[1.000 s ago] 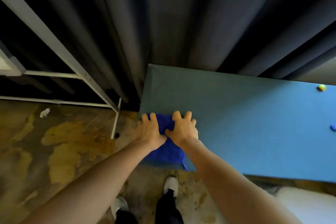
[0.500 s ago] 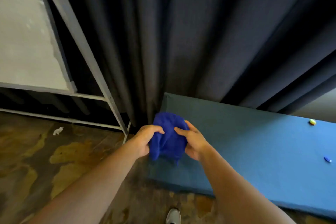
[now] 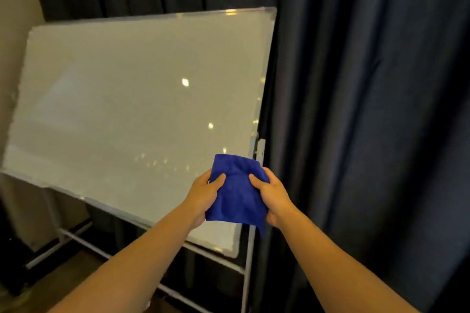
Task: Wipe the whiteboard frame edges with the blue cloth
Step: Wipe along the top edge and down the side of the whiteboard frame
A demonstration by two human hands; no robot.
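Both hands hold the blue cloth [image 3: 237, 193] in the lower centre of the frame, just in front of the right edge of the whiteboard frame [image 3: 267, 79]. The left hand [image 3: 206, 195] grips its left side and the right hand [image 3: 272, 194] its right side.

To wipe well, the person should probably fold the cloth around the edge and slide along it with steady pressure.

The whiteboard [image 3: 127, 114] is tilted, its long axis running from the left of the frame toward the lower right.
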